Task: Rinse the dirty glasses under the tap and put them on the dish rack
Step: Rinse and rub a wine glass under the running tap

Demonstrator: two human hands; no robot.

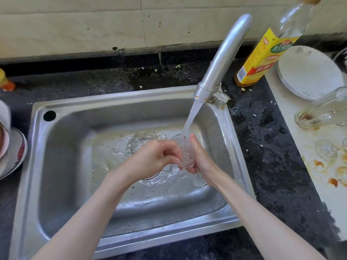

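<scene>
I take the tap as landmark throughout. Its stream falls forward and left of the spout into the sink and strikes the small clear glass that I hold directly beneath it, above the wet basin floor. My right hand supplies the grip: fingers curled round the far and lower side of the glass, thumb up beside the rim. My left hand meets the glass from the side away from the tap's base, its fingers bent against the wall, apparently rubbing; how firmly it holds I cannot tell. The long axis of the glass runs roughly from the spout toward me, mouth tilted up into the water, base resting toward my right palm.

To the right of the tap, on a stained white board on the counter, lie more dirty glasses: a tall tumbler on its side and a stemmed one nearer me. I see no dish rack for certain. The right hand is nearer those glasses, so I judge it will carry.
</scene>
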